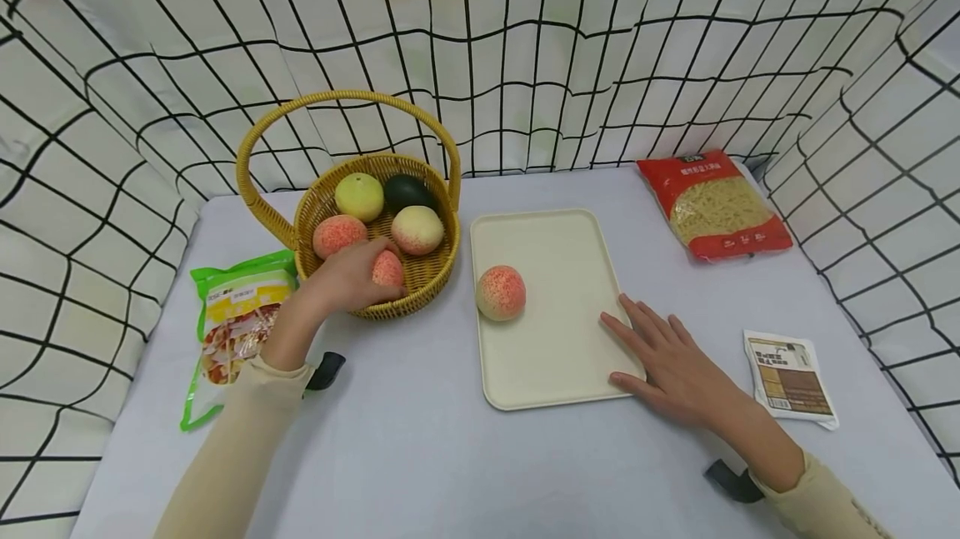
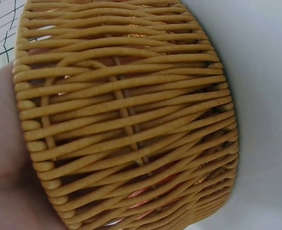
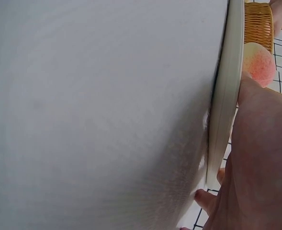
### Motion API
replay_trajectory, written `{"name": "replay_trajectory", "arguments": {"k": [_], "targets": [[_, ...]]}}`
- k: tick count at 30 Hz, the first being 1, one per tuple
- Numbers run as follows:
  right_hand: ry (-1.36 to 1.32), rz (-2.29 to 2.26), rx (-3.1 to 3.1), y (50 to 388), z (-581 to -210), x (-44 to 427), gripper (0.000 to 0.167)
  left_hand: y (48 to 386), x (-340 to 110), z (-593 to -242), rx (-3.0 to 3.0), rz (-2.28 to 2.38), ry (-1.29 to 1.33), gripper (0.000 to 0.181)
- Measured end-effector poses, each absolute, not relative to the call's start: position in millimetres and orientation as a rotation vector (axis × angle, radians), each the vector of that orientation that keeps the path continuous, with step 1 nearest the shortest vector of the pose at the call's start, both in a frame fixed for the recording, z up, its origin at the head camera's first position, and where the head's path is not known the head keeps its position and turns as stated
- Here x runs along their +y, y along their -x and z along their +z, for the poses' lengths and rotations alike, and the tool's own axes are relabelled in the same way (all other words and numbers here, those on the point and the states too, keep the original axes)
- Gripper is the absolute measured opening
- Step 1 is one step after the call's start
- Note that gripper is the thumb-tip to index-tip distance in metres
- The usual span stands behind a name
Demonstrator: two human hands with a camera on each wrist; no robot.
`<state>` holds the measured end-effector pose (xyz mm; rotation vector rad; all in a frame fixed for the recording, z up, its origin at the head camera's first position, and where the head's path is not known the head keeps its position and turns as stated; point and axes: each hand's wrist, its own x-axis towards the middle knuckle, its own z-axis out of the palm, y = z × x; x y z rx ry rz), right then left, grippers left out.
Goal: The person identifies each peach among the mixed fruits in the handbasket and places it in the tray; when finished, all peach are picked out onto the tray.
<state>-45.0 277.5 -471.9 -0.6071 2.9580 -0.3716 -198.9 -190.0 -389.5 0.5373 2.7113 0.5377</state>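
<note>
Inside the wicker basket (image 1: 431, 293), my left hand (image 1: 348, 276) grips a pink-speckled peach (image 1: 387, 269), thumb and fingers on either side of it. Around that hand in the basket are another pink peach (image 1: 339, 236), a paler peach (image 1: 417, 230), a yellow-green round fruit (image 1: 359, 196) and a dark green fruit (image 1: 408, 192). In the left wrist view the basket's woven side (image 2: 126, 115) hides the fingers. My right hand (image 1: 667, 364), fingers spread, rests on the right edge of the cream tray (image 1: 555, 356). One peach (image 1: 501, 293) sits at the tray's left side.
A green-edged food packet (image 1: 240, 322) lies left of the basket, partly behind my left arm. A red pasta bag (image 1: 716, 206) lies at the back right, and a small white-and-brown packet (image 1: 791, 376) right of my right hand. Black netting (image 1: 510, 64) surrounds the table.
</note>
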Motion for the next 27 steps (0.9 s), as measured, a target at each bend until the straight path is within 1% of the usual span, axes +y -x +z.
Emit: {"name": "replay_trajectory", "arguments": {"k": [27], "targets": [[0.6, -0.363, 2.963, 45.0, -471.4, 276.6, 0.084, 190.6, -197.5, -381.9, 2.83, 0.712, -0.532, 0.06]]}}
